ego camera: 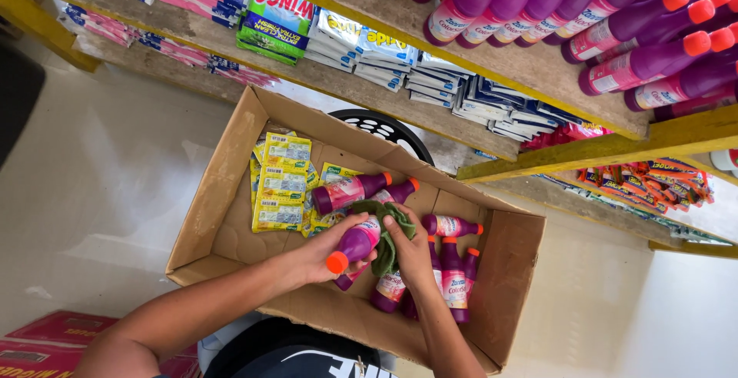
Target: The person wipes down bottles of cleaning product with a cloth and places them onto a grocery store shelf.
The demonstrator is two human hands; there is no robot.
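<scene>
We hold a purple bottle (355,244) with an orange cap in our left hand (319,253), fingers wrapped round its body over the cardboard box (223,193), while our right hand (411,251) at three o'clock of it presses a green cloth (388,228) against the bottle, fingers closed on the cloth. More purple bottles (453,278) lie in the box at four o'clock, yellow sachets (280,186) at ten o'clock
</scene>
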